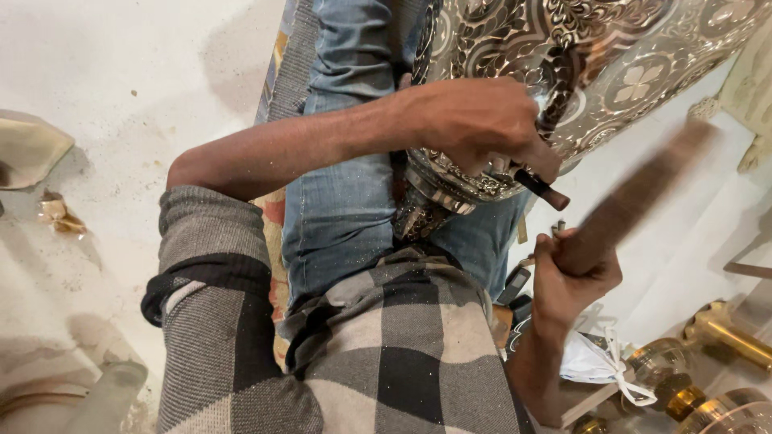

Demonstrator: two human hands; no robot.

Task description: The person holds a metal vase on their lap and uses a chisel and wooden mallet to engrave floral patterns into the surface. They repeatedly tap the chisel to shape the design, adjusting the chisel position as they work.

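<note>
Two hands work over the lap: the left hand (474,120), forearm bent across, pinches a dark chisel (540,187) against the engraved metal vessel (595,72) resting on the thighs. The right hand (567,273), its grip pressed around a blurred wooden mallet (635,197), is raised beside it. A white crumpled bag (587,358) lies on the floor.

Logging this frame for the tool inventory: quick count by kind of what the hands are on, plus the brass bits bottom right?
Engraved metal vessel on the lap: 1
Chisel-like punch with dark tip, in left hand: 1
Wooden mallet or stick, motion-blurred, in right hand: 1
Brass and glass pieces on the floor: at least 3, partly cut off
Total: at least 6
</note>
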